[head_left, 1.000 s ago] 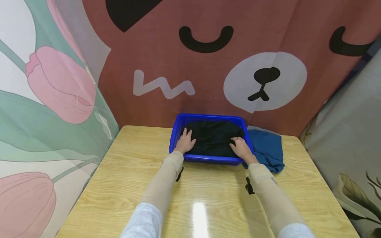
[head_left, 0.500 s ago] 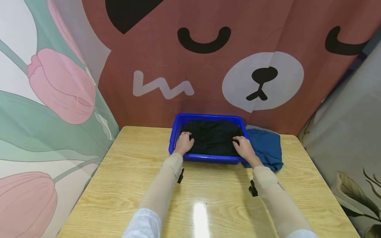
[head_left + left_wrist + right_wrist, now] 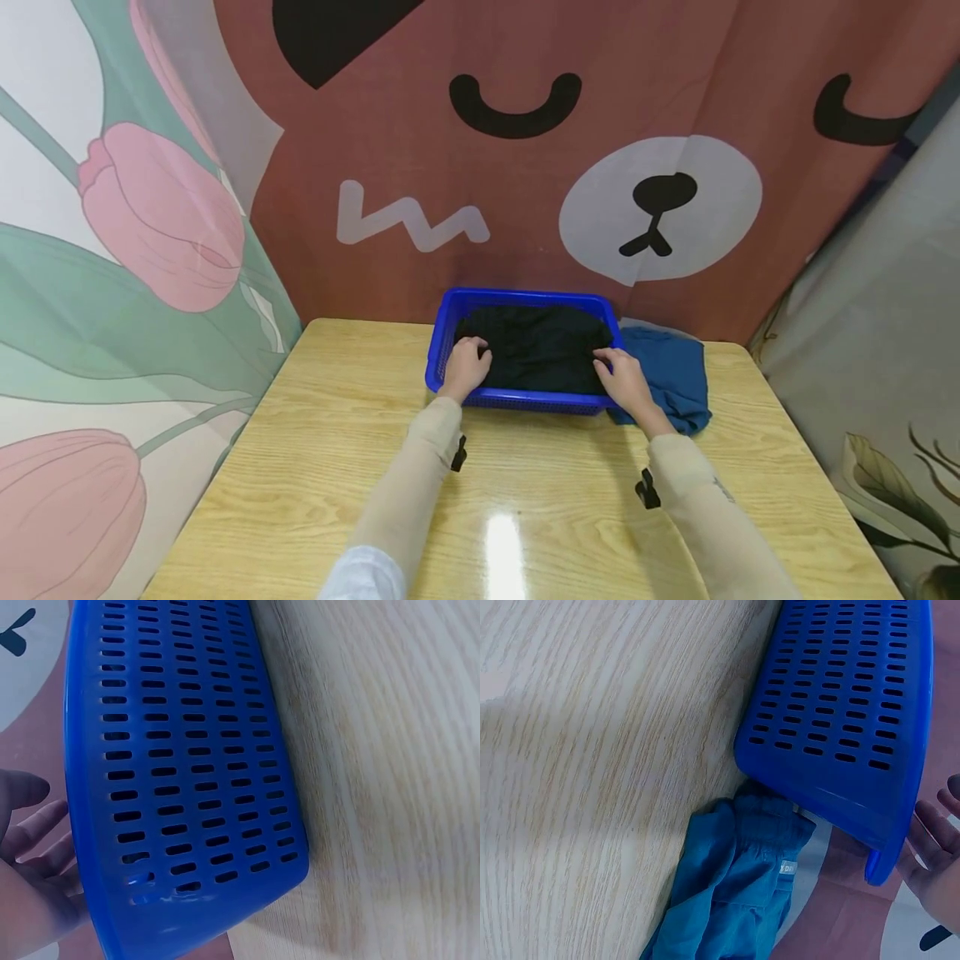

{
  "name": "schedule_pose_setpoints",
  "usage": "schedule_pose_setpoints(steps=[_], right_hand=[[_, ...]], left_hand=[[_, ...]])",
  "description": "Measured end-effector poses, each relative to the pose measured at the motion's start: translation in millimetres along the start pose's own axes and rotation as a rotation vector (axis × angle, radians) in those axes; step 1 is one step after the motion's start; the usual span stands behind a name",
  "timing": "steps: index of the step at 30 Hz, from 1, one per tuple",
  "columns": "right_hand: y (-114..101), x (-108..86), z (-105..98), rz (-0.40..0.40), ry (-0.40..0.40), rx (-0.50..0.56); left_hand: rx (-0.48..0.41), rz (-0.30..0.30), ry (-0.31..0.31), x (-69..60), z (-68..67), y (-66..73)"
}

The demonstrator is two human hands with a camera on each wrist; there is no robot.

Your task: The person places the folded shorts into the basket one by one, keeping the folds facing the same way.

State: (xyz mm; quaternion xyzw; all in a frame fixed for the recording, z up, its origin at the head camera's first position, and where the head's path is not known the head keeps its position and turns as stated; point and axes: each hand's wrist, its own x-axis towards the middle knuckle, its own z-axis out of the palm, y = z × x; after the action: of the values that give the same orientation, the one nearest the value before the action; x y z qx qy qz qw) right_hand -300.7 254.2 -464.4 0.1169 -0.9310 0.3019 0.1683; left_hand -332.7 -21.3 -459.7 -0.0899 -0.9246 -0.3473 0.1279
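Note:
A blue plastic basket (image 3: 536, 398) with slotted walls stands at the far side of the table and holds folded black cloth (image 3: 536, 346). My left hand (image 3: 467, 367) is at the cloth's left end, over the basket's near left corner. In the left wrist view its thumb and fingers are apart, with nothing visible between them. At the right end, my right hand (image 3: 626, 379) has loosely bent fingers over the basket's right rim; the right wrist view shows no cloth in them. The fingertips' contact with the black cloth is unclear.
Right of the basket lies a folded blue garment (image 3: 671, 375) with a gathered band and small label, touching or nearly touching it. The wooden table (image 3: 360, 433) ends at a hanging curtain (image 3: 375, 283) with a bear print. More printed fabric hangs at both sides.
Both hands have drawn slightly back toward the person; the right has also shifted outward to the right. The left fingers have gone from spread to bent. Basket and black cloth stay in place.

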Motion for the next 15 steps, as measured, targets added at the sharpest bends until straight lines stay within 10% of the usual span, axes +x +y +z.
schedule_pose_setpoints(steps=[15], right_hand=[[2,-19.9,-6,-0.037,0.096,0.054]], left_hand=[[-0.100,-0.016,0.036,-20.7,-1.2,-0.6]])
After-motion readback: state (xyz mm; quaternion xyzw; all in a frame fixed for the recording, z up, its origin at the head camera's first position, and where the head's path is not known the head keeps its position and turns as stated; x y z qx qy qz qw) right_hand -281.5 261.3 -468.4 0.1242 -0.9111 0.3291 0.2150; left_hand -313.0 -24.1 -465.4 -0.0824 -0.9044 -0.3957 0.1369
